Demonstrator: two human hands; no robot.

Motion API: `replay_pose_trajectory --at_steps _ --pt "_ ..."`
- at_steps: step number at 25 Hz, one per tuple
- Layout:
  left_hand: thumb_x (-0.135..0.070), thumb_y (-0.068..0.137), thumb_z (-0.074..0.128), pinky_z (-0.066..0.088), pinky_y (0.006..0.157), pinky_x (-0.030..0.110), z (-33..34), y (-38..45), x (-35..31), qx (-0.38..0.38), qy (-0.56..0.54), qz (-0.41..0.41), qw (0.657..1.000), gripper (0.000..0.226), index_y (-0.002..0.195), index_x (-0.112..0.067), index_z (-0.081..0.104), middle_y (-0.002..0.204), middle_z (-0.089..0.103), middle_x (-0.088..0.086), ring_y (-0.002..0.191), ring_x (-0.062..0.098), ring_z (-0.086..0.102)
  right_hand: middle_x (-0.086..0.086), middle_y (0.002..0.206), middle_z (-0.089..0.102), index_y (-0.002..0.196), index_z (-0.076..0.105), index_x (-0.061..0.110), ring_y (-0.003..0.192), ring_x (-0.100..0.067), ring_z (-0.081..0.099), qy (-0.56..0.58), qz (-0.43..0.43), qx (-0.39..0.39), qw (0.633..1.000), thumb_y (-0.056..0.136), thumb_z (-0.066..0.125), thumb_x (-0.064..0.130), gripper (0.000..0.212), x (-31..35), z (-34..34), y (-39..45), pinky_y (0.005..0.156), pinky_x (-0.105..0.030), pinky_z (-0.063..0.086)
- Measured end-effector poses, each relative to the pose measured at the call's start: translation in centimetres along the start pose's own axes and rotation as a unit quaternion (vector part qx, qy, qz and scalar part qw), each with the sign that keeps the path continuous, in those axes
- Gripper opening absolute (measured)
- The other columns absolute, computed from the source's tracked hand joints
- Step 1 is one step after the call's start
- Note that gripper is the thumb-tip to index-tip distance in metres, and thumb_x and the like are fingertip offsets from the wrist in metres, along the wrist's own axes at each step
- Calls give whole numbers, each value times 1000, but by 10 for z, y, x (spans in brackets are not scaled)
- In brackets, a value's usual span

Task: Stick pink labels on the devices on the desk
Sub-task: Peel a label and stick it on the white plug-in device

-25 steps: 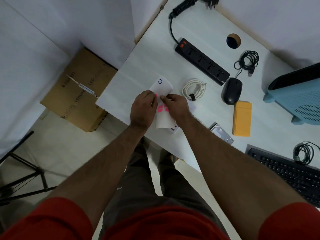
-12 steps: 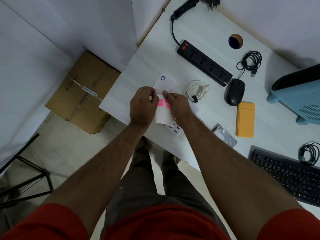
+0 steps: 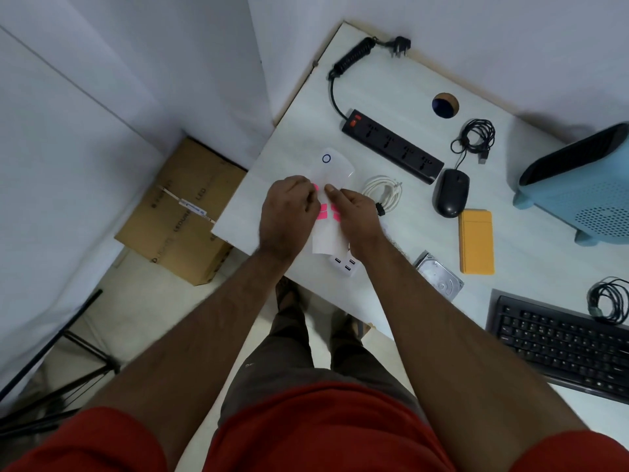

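Both hands work at the near-left corner of the desk (image 3: 384, 83), over the white USB power strip (image 3: 335, 165). The label sheet (image 3: 326, 238) hangs between them, held above the strip, probably so a sticker can come off and go straight down onto the casing. Left hand (image 3: 286, 212) has its fingers curled in at the sheet's left edge, where a pink label (image 3: 316, 188) shows at the fingertips; looks like it pinches that label or the sheet edge, can't tell which. Right hand (image 3: 355, 212) is curled on the right side of the sheet, thumb on top near the upper edge, bracing the backing so it doesn't flop during the peel. More pink labels (image 3: 323, 212) sit on the sheet between the hands. My read: peel in progress, nothing stuck on the strip yet as far as visible. Other devices wait further right: black power strip (image 3: 391, 144), mouse (image 3: 451, 192), yellow case (image 3: 476, 241), hard drive (image 3: 439, 277), keyboard (image 3: 558, 342), all spread apart and face-up, which leaves a flat top on each for a sticker. No pink seen on any of them. Risk: label curling onto itself.
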State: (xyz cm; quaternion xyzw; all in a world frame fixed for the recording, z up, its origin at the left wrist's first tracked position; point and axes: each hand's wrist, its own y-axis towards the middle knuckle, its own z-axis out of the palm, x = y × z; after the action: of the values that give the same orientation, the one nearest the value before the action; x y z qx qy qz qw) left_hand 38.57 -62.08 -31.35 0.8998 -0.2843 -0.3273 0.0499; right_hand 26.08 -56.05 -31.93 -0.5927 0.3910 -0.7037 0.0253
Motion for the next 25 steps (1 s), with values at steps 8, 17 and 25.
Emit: replay_pose_trajectory --at_steps 8,17,25 --pt "-27 88 65 49 87 29 -6 -2 -3 -4 -53 -15 998 27 103 -7 75 108 71 11 99 24 63 -19 81 66 91 70 -10 69 -25 62 42 -10 -7 999 93 70 29 39 14 -5 -10 58 -28 54" --pt "-22 88 72 61 78 36 -21 28 -27 56 -343 -401 848 26 112 -14 66 103 71 2 89 19 71 -17 87 69 94 71 -5 71 -23 66 26 -9 5 1000 95 66 33 39 21 -3 -18 57 -25 55" --pt "-26 81 79 62 74 33 -15 25 -30 87 -319 -391 859 33 109 -13 69 103 72 3 85 20 71 -15 85 69 102 69 -11 65 -17 66 37 -10 17 999 98 63 29 41 21 -8 -22 54 -24 55"
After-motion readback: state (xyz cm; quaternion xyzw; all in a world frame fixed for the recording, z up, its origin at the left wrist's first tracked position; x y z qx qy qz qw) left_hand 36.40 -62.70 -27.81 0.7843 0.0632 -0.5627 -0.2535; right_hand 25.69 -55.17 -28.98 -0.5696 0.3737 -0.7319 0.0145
